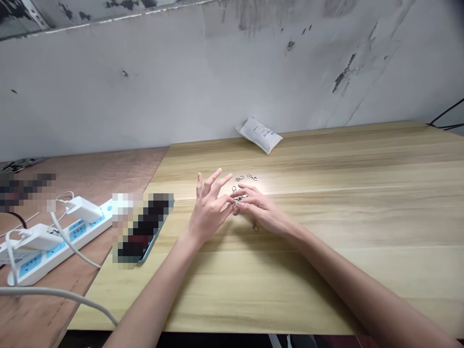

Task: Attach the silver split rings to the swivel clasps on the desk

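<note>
My two hands meet over the middle of a light wooden table [326, 227]. My left hand [208, 208] has three fingers spread upward while its thumb and forefinger pinch a small silver metal clasp [239, 197]. My right hand [259, 208] pinches the same clasp from the other side, fingers pressed together. Two more small metal clasps [245, 178] lie on the table just beyond my fingertips. Another metal piece [255, 225] lies under my right wrist.
A white sealed packet [259, 135] lies against the wall at the back. A phone [145, 227] lies face up left of my left hand. A white and blue power strip [54, 237] with plugged chargers and cables sits on the brown board at far left.
</note>
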The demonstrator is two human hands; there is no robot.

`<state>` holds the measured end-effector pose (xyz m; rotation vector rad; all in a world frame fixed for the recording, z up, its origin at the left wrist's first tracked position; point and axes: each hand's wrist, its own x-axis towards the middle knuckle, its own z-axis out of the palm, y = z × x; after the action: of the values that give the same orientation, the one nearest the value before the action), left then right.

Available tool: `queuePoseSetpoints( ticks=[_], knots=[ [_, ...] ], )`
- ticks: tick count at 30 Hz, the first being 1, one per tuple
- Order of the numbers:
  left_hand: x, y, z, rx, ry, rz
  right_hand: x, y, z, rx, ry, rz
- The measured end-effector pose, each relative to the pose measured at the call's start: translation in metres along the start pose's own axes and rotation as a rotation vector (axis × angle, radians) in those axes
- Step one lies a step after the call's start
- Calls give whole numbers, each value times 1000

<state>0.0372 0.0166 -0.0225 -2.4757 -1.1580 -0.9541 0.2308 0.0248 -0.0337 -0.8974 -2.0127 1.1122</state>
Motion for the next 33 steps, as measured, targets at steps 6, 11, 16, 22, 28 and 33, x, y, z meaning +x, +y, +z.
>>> queuePoseSetpoints(
  ticks=[6, 11, 16, 22, 28, 33],
  knots=[
    [1, -18, -12, -153, -22, -163, 4, 7, -16, -127, 141, 59],
    [-7, -46, -26, -216, -362, -302, 4, 16, -28, -479, 249, 46],
    [-10, -55, -42, -330, -562, -430, -2, -2, -45, -582, 26, 67],
    [-10, -51, -37, -364, -646, -368, -10, -25, -40, -616, -291, 229],
    [-7, -45, -30, -384, -620, -334, -8, -18, -27, -703, -241, 176],
    [-5, -34, -30, -468, -636, -294, -7, -15, -28, -665, -208, 166]
  ],
)
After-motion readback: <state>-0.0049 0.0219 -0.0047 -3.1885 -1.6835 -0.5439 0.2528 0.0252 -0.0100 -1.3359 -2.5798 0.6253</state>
